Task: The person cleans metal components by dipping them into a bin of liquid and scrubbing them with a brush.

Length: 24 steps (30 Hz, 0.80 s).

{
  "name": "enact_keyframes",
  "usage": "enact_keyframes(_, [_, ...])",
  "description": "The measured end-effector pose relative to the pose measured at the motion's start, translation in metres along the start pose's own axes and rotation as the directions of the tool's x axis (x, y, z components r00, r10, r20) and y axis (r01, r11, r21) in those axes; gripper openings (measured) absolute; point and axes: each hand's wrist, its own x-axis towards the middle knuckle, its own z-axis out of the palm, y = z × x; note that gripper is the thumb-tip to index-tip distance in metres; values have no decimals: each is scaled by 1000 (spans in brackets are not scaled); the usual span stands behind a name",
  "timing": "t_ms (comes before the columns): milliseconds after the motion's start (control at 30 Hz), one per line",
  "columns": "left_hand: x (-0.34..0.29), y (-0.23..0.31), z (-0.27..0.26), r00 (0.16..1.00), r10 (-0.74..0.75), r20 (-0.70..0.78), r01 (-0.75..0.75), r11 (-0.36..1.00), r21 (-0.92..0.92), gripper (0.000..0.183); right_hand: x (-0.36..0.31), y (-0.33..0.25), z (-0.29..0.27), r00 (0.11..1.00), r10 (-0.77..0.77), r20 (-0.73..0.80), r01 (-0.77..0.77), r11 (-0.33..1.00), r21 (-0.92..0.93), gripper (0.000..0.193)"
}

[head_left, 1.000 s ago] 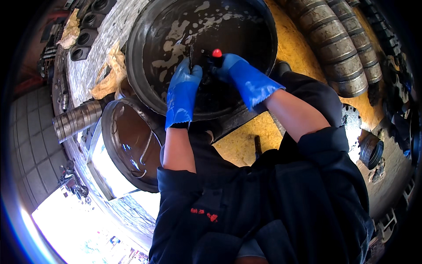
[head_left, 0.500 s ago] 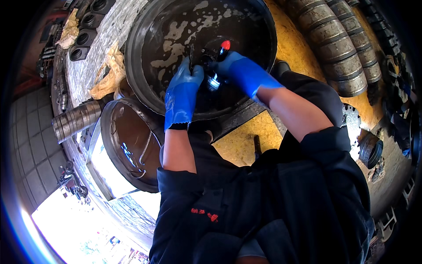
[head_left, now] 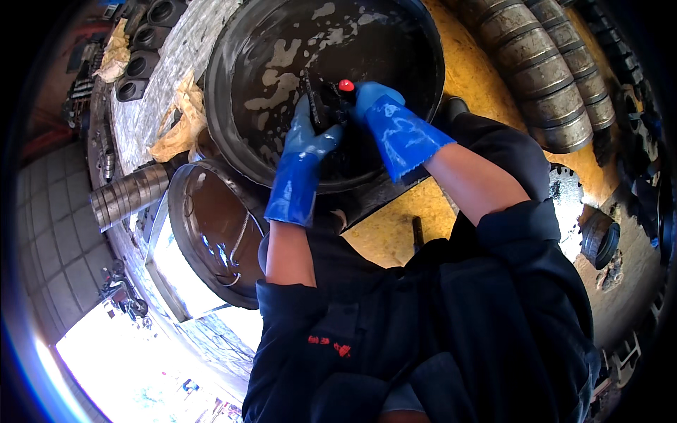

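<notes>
Both my hands wear blue rubber gloves and work over a wide black basin [head_left: 220, 106] of dark liquid with pale foam patches. My left hand [head_left: 302, 141] grips a dark, oily metal part [head_left: 321, 106] between thumb and fingers; its exact kind is hard to make out. In my right hand [head_left: 379, 102] is a red-ended, black-handled tool [head_left: 346, 85], held against the part from the right. Its working end is hidden now. The gloves look wet.
A bucket [head_left: 185, 233] of brownish liquid with a wire handle stands left of my legs. Ribbed metal cylinders [head_left: 543, 77] lie at the upper right, and another cylinder [head_left: 127, 197] at the left. A crumpled tan cloth [head_left: 180, 123] lies by the basin.
The tool in my right hand has tilted, so its shiny lower end no longer shows and its red end sits lower. My left hand has shifted slightly right.
</notes>
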Motion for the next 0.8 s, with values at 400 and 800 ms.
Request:
enact_keyframes(400, [31, -18, 29, 903, -76, -423, 146, 980, 136, 53, 33, 22, 7, 987, 94, 131, -143, 883, 448, 34])
enact_keyframes(800, [-17, 60, -3, 952, -216, -215, 211, 976, -49, 47, 3, 8, -1, 987, -160, 0, 160, 987, -1, 36])
